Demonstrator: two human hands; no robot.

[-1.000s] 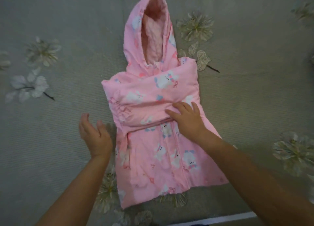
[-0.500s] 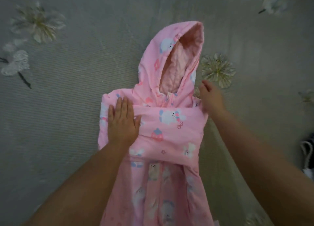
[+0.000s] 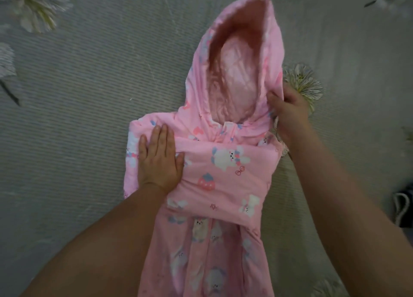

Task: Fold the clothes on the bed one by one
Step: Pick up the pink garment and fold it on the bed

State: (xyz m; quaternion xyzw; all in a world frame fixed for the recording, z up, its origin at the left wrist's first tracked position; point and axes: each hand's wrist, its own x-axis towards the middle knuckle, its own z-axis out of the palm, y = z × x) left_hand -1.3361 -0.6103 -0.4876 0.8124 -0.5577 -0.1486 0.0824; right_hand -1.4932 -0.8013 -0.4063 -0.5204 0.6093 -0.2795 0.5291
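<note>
1. Pink quilted cotton, printed with white bunnies and strawberries: the head view shows a small hooded child's jacket (image 3: 223, 180) lying flat on the grey ribbed bed cover with pale flower prints (image 3: 85, 77), in the middle of the frame.
2. Its long axis runs from six o'clock to twelve o'clock. The hem goes out of frame at six, and the open hood (image 3: 237, 73) points to twelve, tipped slightly toward one, with its paler lining facing up.
3. The sleeves are already folded across the chest in a band from nine to three o'clock.
4. The left hand (image 3: 158, 160) lies flat, fingers straight, and presses the nine o'clock end of that band.
5. The right hand (image 3: 288, 109) is at the three o'clock side of the hood base, fingers curled on the hood's edge; the two hands are well apart.
6. Judged step: sleeves in, hood next. The next move likely calls for turning the hood down toward six over the band while the left hand keeps the sleeves pinned, then folding the body.
</note>
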